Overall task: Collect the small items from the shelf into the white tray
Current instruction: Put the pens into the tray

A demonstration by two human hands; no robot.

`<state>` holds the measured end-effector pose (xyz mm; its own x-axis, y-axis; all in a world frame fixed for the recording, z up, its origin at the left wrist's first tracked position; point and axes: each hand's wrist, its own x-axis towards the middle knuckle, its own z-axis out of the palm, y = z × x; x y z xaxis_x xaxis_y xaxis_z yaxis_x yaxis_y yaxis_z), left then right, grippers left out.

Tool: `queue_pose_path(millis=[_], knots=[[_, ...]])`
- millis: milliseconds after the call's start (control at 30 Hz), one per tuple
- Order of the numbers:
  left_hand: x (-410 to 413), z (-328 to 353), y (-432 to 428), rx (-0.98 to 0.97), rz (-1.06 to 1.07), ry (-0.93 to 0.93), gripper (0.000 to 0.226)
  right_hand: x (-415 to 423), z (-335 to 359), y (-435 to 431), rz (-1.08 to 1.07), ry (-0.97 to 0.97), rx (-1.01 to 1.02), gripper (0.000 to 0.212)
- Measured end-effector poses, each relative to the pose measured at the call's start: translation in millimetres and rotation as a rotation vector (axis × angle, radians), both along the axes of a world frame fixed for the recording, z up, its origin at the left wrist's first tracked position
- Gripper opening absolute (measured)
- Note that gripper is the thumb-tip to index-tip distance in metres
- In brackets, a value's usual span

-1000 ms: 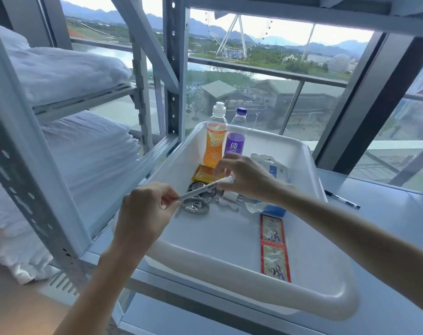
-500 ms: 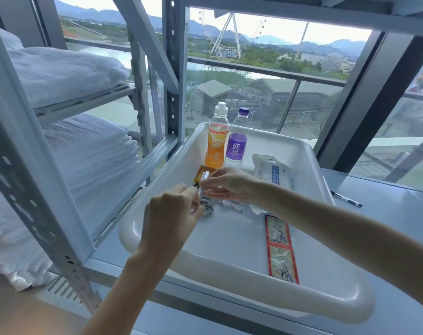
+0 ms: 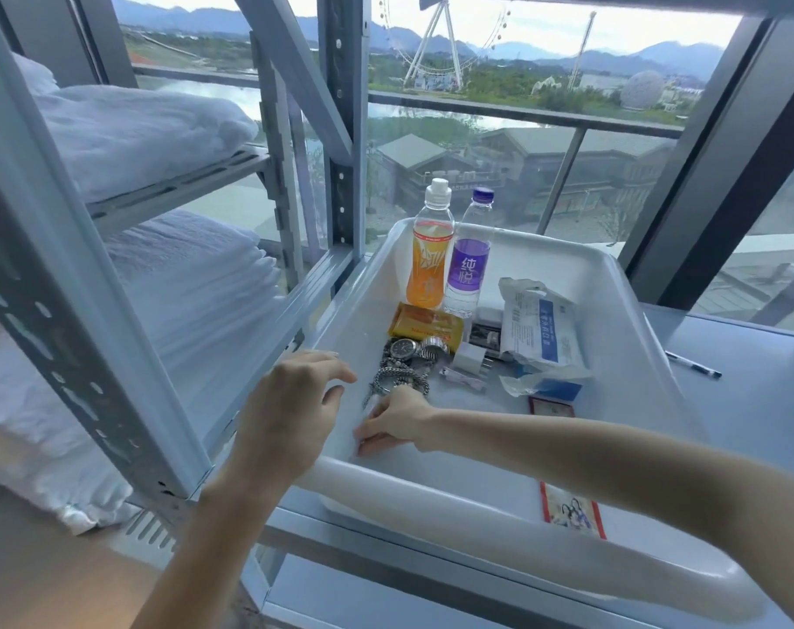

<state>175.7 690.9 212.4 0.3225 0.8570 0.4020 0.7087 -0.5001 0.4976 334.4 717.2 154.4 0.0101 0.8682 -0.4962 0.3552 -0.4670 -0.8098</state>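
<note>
The white tray stands on the grey shelf. In it are an orange drink bottle, a purple-labelled water bottle, a yellow packet, a wristwatch, a metal chain, a white plug, a white-and-blue packet and a red photo strip. My left hand hovers over the tray's left rim with relaxed, spread fingers and holds nothing. My right hand is low in the tray's front left corner, fingers curled with their tips on the floor. Whatever is under them is hidden.
A pen lies on the shelf surface right of the tray. Folded white bedding fills the rack to the left, behind a slanted metal upright. A glass window and railing stand right behind the tray.
Both hands held a thin white stick over the tray. My left hand has let go and drawn back to the rim. My right hand has dropped to the tray's front left corner.
</note>
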Motion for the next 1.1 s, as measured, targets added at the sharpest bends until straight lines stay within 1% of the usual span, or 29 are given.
queue_pose_path(millis=[133,200,233,267,367,467,533,600,633,800,867,967,1100], knots=[[-1,-1,2,0.003,0.001,0.01,0.02,-7,-12,10,0.036,-0.073,0.062,0.016],[-2,-1,1,0.006,0.005,0.029,0.019,-6,-11,11,0.081,-0.125,0.076,0.009],[-3,-1,0,0.013,0.01,0.047,0.018,-3,-7,11,0.114,-0.167,0.092,0.011],[-3,0,-1,0.026,0.023,0.067,0.016,2,-3,10,0.152,-0.216,0.111,0.013],[7,6,-9,0.046,0.053,0.117,0.011,28,19,-2,0.278,-0.434,0.218,0.004],[37,14,-21,0.036,-0.03,0.14,0.008,68,49,-25,0.337,-0.677,0.327,0.002],[65,18,-32,0.047,-0.137,0.138,0.009,99,69,-43,0.3,-0.787,0.394,0.004],[94,21,-45,0.063,-0.27,0.149,0.016,138,87,-64,0.201,-0.872,0.467,0.005],[109,21,-53,0.065,-0.331,0.166,0.022,160,93,-74,0.13,-0.868,0.5,0.007],[180,22,-93,0.027,-0.551,0.263,0.05,267,104,-123,-0.28,-0.695,0.589,0.01],[205,22,-106,0.005,-0.587,0.322,0.06,302,97,-134,-0.38,-0.716,0.585,0.009],[232,18,-119,-0.027,-0.593,0.401,0.072,345,76,-138,-0.4,-0.818,0.499,0.003],[250,8,-129,-0.145,-0.575,0.469,0.078,384,44,-125,-0.314,-0.92,0.339,0.014]])
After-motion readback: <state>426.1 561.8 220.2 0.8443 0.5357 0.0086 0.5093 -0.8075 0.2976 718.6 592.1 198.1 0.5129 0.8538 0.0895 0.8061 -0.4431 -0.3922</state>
